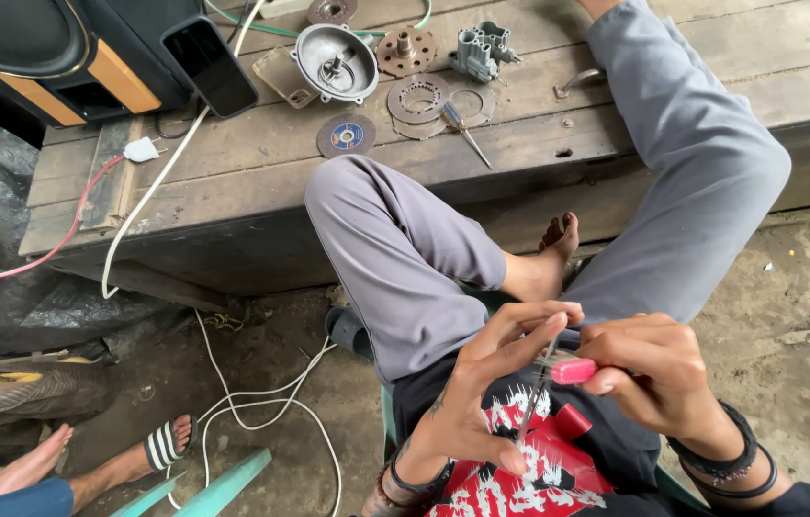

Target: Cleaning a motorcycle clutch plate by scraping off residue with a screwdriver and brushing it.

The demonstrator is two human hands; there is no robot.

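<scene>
We see our left hand (482, 383) pinching a thin metal rod (534, 402) while our right hand (654, 369) grips a small pink-handled tool (573, 370) against it, above our lap. Beyond our knees, metal discs (419, 98) and a screwdriver (465, 132) lie on the wooden tabletop (233, 182).

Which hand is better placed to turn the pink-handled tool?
Right. The right hand already grips the pink handle; the left hand only pinches the thin metal shaft.

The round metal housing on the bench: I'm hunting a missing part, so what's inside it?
Inside the round metal housing, a central shaft with a thin ring or wire around it shows; anything beneath them is hidden.
</scene>
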